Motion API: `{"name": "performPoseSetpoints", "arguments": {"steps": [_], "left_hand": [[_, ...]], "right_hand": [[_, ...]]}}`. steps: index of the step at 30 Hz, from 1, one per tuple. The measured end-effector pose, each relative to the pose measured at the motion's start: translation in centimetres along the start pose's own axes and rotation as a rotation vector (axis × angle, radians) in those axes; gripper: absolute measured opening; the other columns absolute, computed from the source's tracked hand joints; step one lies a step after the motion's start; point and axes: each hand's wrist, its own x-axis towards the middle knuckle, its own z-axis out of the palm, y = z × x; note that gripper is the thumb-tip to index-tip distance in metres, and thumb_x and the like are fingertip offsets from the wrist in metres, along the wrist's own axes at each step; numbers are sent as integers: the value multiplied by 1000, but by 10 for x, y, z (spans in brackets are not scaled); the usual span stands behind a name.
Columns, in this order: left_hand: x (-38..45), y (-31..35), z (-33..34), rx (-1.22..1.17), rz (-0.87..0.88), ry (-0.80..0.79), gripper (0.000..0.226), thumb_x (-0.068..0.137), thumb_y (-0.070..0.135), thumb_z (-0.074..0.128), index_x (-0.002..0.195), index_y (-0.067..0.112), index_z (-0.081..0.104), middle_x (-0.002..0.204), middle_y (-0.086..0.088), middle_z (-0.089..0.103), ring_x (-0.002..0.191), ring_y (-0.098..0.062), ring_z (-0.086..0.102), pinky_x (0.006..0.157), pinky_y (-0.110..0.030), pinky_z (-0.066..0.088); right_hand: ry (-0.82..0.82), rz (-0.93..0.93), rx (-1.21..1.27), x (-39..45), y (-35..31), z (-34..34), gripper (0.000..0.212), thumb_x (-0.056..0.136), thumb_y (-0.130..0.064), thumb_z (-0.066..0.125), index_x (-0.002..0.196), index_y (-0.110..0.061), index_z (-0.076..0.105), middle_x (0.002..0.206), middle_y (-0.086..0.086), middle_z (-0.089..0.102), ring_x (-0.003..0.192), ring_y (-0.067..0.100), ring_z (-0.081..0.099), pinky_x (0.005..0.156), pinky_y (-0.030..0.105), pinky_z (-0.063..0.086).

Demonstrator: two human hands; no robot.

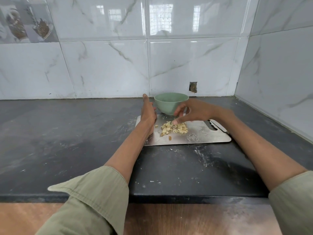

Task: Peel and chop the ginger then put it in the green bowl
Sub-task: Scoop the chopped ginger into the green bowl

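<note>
Chopped ginger (174, 128) lies in a loose heap at the centre of a metal cutting board (203, 134), just right of the frame's middle, on a dark, dusty surface (67, 133). Green bowl (170, 102) stands upright at the board's far edge, touching or just beside it. Left hand (148, 112) is held edge-on with fingers straight, left of the bowl and the heap, gripping nothing. Right hand (191, 112) hovers over the heap with fingers spread and loosely bent, thumb tip at the topmost pieces; whether it pinches any cannot be told. White marble-pattern tiles (105, 65) fill the upper frame.
</note>
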Motion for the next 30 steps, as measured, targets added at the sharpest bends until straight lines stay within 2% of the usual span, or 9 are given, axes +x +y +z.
{"name": "performPoseSetpoints", "arguments": {"steps": [3, 6, 10, 13, 17, 22, 24, 28, 30], "left_hand": [[-8, 0, 7, -2, 2, 0, 80, 104, 68, 25, 160, 10, 29, 159, -17, 39, 145, -31, 41, 118, -42, 32], [-6, -5, 8, 13, 9, 14, 93, 94, 79, 30, 160, 14, 28, 161, -12, 37, 143, -26, 41, 121, -44, 33], [-6, -4, 7, 31, 39, -10, 75, 104, 67, 27, 154, 11, 35, 144, -9, 49, 118, -21, 49, 98, -34, 40], [-3, -6, 7, 41, 56, -18, 78, 103, 69, 27, 155, 11, 36, 148, -8, 48, 127, -22, 49, 107, -37, 40], [0, -8, 7, 32, 39, 14, 83, 101, 72, 28, 158, 12, 32, 159, -13, 39, 142, -28, 43, 117, -44, 37], [-17, 1, 12, 97, 57, -15, 64, 112, 50, 23, 150, 3, 41, 123, -12, 56, 95, -13, 59, 66, -19, 53], [-28, 6, 12, 130, 60, -35, 60, 112, 48, 22, 146, 4, 44, 107, -8, 57, 77, -8, 63, 50, -12, 49], [-26, 7, 8, 103, 17, -17, 52, 111, 54, 21, 116, 15, 54, 85, -3, 59, 71, -12, 55, 51, -20, 50], [-21, 6, 6, 86, 4, -6, 56, 109, 59, 22, 120, 15, 55, 87, -6, 58, 74, -13, 56, 59, -26, 49]], "right_hand": [[-166, 143, 1, 0, 5, 5, 60, 72, -51, 90, 119, -21, 67, 109, 1, 69, 73, 13, 72, 70, 24, 54], [-144, 92, 53, 6, -1, 18, 54, 75, -45, 90, 118, -20, 69, 106, 4, 66, 67, 12, 69, 70, 28, 57], [-99, 41, 91, 9, -12, 19, 50, 79, -46, 87, 118, -20, 70, 102, 3, 71, 67, 14, 70, 70, 22, 55], [-114, 85, 71, 3, -4, 4, 61, 72, -49, 90, 123, -23, 67, 107, 2, 70, 85, 20, 73, 70, 23, 57], [-310, 164, 121, -8, 10, -7, 69, 67, -25, 94, 129, -21, 64, 113, 8, 66, 88, 24, 75, 81, 31, 61], [-218, 94, 151, 3, -7, 14, 51, 81, -15, 87, 127, -12, 65, 103, 7, 67, 81, 14, 73, 71, 17, 54], [-192, 63, 142, 6, -15, 18, 50, 82, -26, 87, 127, -18, 67, 102, 3, 67, 80, 11, 71, 73, 20, 53], [-114, -26, 14, -1, -19, 14, 65, 72, -63, 84, 130, -45, 60, 119, -7, 57, 106, 7, 58, 93, 27, 47], [-175, -84, -25, -6, -19, 21, 77, 71, -67, 84, 138, -50, 49, 128, -10, 45, 120, 7, 47, 104, 27, 41]]}}
